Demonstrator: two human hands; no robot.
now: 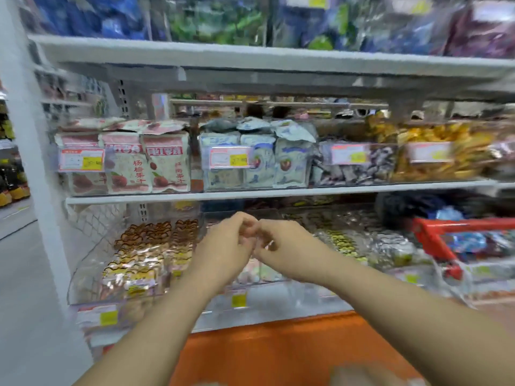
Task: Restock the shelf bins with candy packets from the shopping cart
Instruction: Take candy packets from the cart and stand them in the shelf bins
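My left hand (223, 246) and my right hand (281, 240) meet fingertip to fingertip in front of the lower shelf. Both have curled fingers and pinch a small clear-wrapped candy packet (263, 243), which is blurred and mostly hidden between them. Directly below the hands is a clear shelf bin (278, 282) with pale candies in it. The red shopping cart (429, 235) stands at the right, holding blue and dark packets (468, 242).
To the left, a clear bin (145, 254) holds gold-brown packets, and silver and yellow candies (362, 240) fill bins to the right. The shelf above carries red-white packets (128, 162), blue-white packets (256, 162) and bins with price tags. An orange base panel (278, 346) lies below.
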